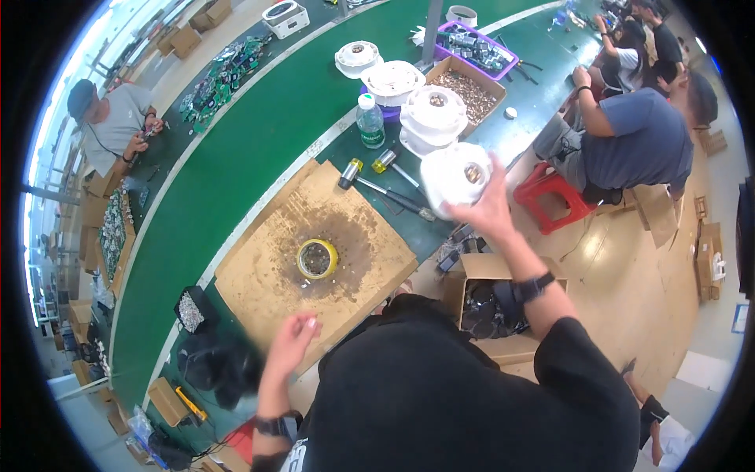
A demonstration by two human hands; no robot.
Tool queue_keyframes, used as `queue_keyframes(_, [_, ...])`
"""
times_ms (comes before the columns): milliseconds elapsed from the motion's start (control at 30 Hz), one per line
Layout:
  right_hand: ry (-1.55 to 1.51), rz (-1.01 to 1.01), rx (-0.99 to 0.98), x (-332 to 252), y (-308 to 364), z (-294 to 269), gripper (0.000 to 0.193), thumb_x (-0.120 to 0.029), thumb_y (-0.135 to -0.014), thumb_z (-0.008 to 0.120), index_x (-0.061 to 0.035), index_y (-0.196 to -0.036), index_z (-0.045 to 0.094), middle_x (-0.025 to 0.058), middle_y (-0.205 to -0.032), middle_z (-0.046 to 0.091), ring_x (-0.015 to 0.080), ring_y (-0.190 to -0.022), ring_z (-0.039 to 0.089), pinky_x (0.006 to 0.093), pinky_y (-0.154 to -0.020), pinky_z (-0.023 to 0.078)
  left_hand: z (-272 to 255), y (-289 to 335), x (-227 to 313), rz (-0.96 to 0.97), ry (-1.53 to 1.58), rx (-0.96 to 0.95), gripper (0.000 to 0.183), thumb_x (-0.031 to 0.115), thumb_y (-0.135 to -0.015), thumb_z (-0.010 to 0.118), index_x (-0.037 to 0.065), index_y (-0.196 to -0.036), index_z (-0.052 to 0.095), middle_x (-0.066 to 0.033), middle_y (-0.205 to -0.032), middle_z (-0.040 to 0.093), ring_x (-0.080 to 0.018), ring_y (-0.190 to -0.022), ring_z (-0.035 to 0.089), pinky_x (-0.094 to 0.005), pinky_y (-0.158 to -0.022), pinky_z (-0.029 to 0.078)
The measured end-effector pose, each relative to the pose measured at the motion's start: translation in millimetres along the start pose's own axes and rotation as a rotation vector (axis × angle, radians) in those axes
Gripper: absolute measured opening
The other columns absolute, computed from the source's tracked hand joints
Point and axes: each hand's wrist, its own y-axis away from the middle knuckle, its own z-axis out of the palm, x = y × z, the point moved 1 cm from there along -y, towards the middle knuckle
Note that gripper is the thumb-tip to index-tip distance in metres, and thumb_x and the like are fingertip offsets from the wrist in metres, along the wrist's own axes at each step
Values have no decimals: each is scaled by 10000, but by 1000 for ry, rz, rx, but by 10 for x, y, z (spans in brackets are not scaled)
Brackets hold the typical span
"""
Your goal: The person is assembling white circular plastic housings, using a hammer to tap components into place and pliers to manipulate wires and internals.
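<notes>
Above the green surface (189, 259), on the person's right, a white round part (450, 175) hangs in the grip of the right hand (491, 208), whose thumb and fingers are closed around its near and right edges; a brassy centre shows on it. The left hand (292, 340) is held low near the left part of the cardboard sheet's close edge, its fingers loosely bent and nothing visible in its grasp. On that cardboard sheet (252, 275) lies a yellow ring (333, 263) with dark debris inside it and grimy stains all around. Just beyond the sheet, two mallets (351, 174) with yellow and silver heads rest on the surface, their handles pointing toward the held part. Farther off stand more white round parts (432, 114), some stacked, a clear bottle (370, 126) just beside them, and an open carton (487, 112) of small coppery pieces.
</notes>
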Motion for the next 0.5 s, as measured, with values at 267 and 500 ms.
queue_keyframes(267, [-349,-230,-427,-1756,867,168,1297,-379,-537,895,34,-1455,76,259,-1393,323,346,-1325,378,446,-1112,312,441,-124,1022,291,690,-405,855,618,-892,544,83,-1500,271,-157,-1489,380,-292,-1333,429,-459,-1077,396])
queue_keyframes(500, [-313,-546,-288,-2447,1280,266,1285,-470,-546,908,26,-1476,173,309,-1478,299,435,-1345,380,474,-1092,310,255,408,805,321,1103,-577,974,762,-827,467,124,-1524,234,-167,-1523,323,-355,-1369,380,-535,-1115,349])
